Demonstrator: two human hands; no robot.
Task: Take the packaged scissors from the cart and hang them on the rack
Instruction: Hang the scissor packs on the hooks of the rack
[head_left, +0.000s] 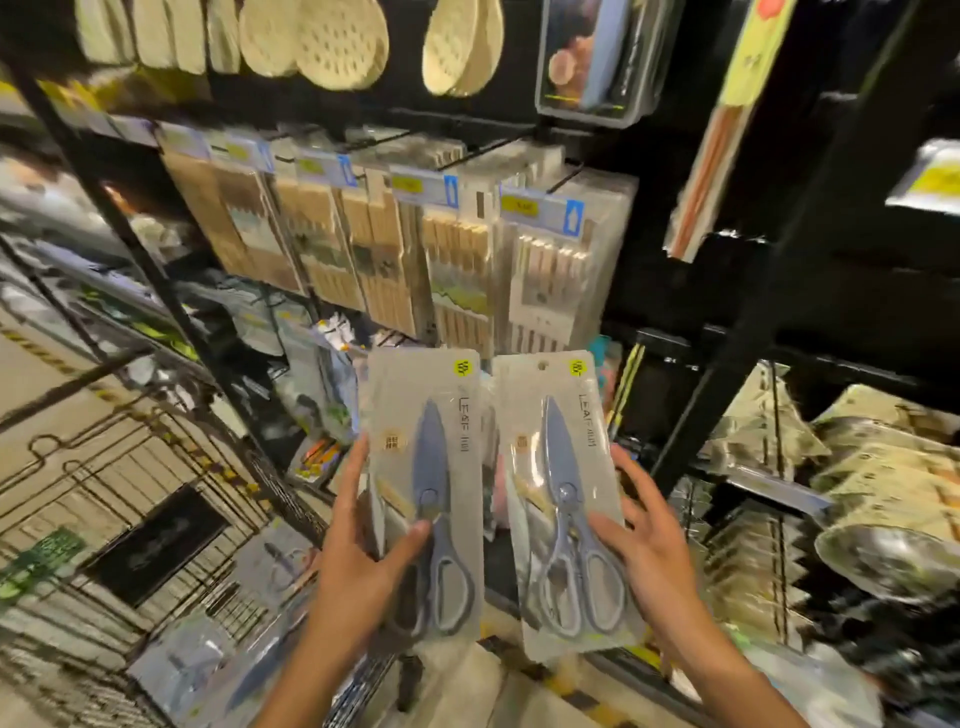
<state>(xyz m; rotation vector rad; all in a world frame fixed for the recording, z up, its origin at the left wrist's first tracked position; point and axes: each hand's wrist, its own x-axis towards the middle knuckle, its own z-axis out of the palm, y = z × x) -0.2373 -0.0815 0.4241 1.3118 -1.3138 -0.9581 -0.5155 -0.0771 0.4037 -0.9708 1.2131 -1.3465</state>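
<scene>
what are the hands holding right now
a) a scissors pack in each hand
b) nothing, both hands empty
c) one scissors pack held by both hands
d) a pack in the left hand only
a: the left hand holds the left scissors pack and the right hand holds the right scissors pack, side by side in front of the rack.

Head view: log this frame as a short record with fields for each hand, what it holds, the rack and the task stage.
left hand: left hand grips the left scissors pack, thumb across its front
right hand: right hand grips the right scissors pack by its lower right edge, fingers on the front
pack pose: both upright, side by side, hang holes on top
rack: black rack behind, chopstick packs hanging on hooks above
stage: both packs in hand, neither hung yet
</scene>
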